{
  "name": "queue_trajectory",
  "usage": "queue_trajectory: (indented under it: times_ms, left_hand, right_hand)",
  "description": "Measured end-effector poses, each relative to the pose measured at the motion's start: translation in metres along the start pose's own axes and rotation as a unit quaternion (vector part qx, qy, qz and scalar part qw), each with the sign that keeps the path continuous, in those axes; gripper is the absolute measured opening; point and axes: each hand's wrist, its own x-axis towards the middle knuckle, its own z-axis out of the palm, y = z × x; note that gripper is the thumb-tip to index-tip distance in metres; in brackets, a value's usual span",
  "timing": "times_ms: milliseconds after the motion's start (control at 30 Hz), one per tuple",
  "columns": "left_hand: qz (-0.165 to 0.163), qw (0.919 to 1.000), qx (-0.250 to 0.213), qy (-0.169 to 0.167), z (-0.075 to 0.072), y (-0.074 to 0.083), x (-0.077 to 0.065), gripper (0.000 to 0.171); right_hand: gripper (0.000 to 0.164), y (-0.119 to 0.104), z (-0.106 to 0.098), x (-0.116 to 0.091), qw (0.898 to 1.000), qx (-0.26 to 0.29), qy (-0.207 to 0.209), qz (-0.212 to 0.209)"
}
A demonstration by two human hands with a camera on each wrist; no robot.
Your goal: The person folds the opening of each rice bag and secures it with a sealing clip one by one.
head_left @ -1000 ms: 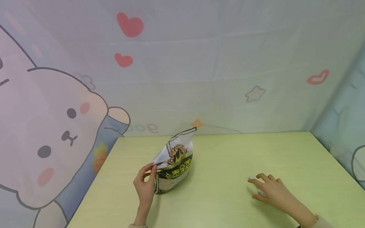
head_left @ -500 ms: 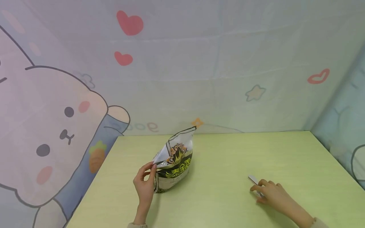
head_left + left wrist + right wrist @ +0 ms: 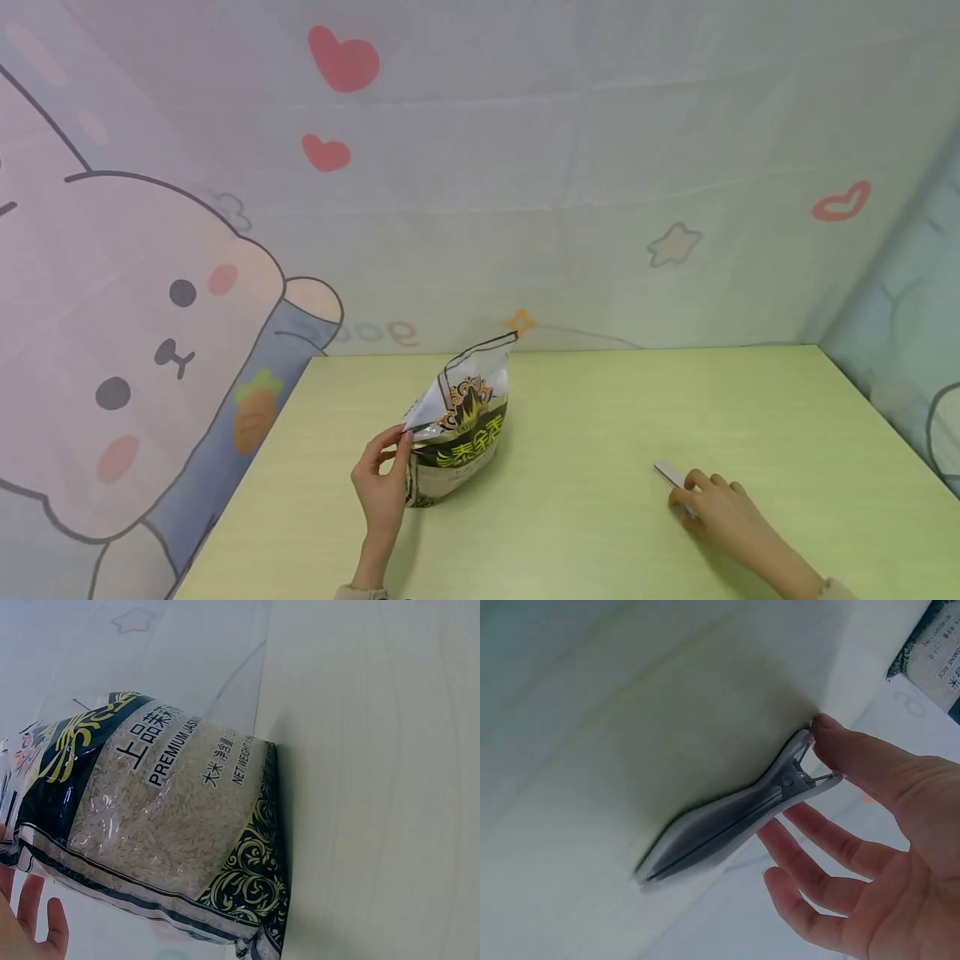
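A bag of rice [image 3: 461, 450], silver-white with a dark band, stands on the table, its folded top leaning up to the right. My left hand [image 3: 382, 492] pinches its left upper edge between thumb and fingers. In the left wrist view, grains show through the clear front of the rice bag [image 3: 165, 810]; only some fingertips [image 3: 30, 904] of that hand appear. To the right, my right hand [image 3: 723, 517] holds a grey bag clip [image 3: 727, 825] by its handle end, the thumb on one handle. The clip's long jaws look closed and lie against or just over the table.
The pale yellow-green table [image 3: 570, 517] reaches back to a printed cloth backdrop [image 3: 480, 167]. Another cloth [image 3: 915, 333] hangs along the right side. Table surface lies between the rice bag and the clip.
My right hand's spread fingers have drawn in on the bag clip, which has turned so its long end points away to the left. The left hand and rice bag stay in place.
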Motion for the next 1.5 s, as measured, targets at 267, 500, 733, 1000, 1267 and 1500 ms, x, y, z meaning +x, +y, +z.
queue_trajectory:
  times_ms: [267,500,733,1000,1267,1500]
  left_hand:
    - [0.002,0.9999,-0.004,0.009,0.001,0.000,0.002,0.012]
    - [0.004,0.9998,-0.010,0.019,-0.001,-0.003,0.004,0.012]
    - [0.000,0.9999,-0.007,0.015,-0.001,-0.004,0.002,0.012]
    - [-0.004,0.9999,-0.007,0.009,-0.002,-0.003,0.000,0.012]
    - [-0.003,0.9999,-0.002,0.011,0.000,-0.002,0.000,0.011]
    - [-0.005,1.0000,-0.001,0.008,0.002,-0.003,0.001,0.011]
  right_hand:
    - [0.028,0.003,0.001,0.003,0.998,-0.022,0.041,-0.046]
    - [0.034,0.004,0.001,0.009,0.988,-0.061,0.106,-0.093]
    - [0.033,0.006,0.006,0.007,0.976,-0.060,0.170,-0.121]
    - [0.024,0.003,0.000,0.007,0.979,-0.028,0.168,-0.111]
    - [0.050,0.000,-0.006,0.018,0.967,0.055,0.208,-0.138]
    - [0.015,-0.008,-0.019,0.025,0.965,0.123,0.188,-0.137]
